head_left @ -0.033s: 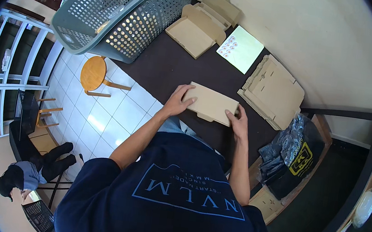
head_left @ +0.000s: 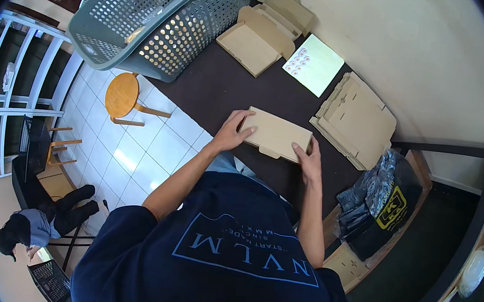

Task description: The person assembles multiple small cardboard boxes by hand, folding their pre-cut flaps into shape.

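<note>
A small brown cardboard box (head_left: 278, 132) lies at the near edge of the dark tabletop, its lid down and a tab sticking out along the near side. My left hand (head_left: 234, 131) grips its left end, thumb on top. At the right end my right hand (head_left: 308, 158) is closed on it the same way, with the thumb over the lid. The fingers on the far sides are partly hidden by the box. Beyond it, two open cardboard boxes (head_left: 248, 44) stand near the wall. A stack of flat cardboard blanks (head_left: 358, 118) lies to the right.
A large grey-green perforated basket (head_left: 200, 24) stands at the table's left end. A sticker sheet (head_left: 317, 64) lies near the wall. Dark plastic bags (head_left: 380, 196) sit right of the table. A wooden stool (head_left: 122, 95) is on the tiled floor; another person (head_left: 36, 226) sits at far left.
The box's lid sits slightly lower at the right end, and its front tab shows a little more. My right hand has shifted slightly; the left stays in place.
</note>
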Motion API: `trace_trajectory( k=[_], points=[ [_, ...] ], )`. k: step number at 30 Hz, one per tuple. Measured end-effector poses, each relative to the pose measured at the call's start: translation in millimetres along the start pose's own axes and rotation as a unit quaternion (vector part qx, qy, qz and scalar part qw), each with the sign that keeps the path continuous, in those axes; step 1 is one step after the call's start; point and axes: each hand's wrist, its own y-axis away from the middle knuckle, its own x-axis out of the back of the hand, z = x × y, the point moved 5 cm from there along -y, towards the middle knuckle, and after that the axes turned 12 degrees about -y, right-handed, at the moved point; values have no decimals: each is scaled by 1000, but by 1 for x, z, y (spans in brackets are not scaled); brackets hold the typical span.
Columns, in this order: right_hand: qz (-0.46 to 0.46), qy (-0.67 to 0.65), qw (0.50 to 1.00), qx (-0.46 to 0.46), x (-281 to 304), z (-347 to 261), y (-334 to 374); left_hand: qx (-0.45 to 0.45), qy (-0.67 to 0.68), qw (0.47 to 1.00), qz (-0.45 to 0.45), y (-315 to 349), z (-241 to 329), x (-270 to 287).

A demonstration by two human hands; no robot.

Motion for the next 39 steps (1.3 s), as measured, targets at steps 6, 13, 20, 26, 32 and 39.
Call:
trace_trajectory(
  k=[6,13,20,26,32,39],
  points=[
    [-17,-177,984,-13,-34,-5,1,41,149,983,98,1,-17,17],
    [7,-232,973,9,-59,-8,-21,171,147,966,124,22,-14,86],
    [47,-251,967,6,-90,-20,-51,2,151,988,-44,26,70,219],
    [50,-279,959,-25,-143,-21,-44,-292,136,914,-247,44,113,347],
    [102,-259,961,2,-186,-15,-41,-334,176,912,-161,21,76,436],
    [183,-214,959,20,-206,15,-57,-248,70,966,22,-9,45,465]
  ],
)
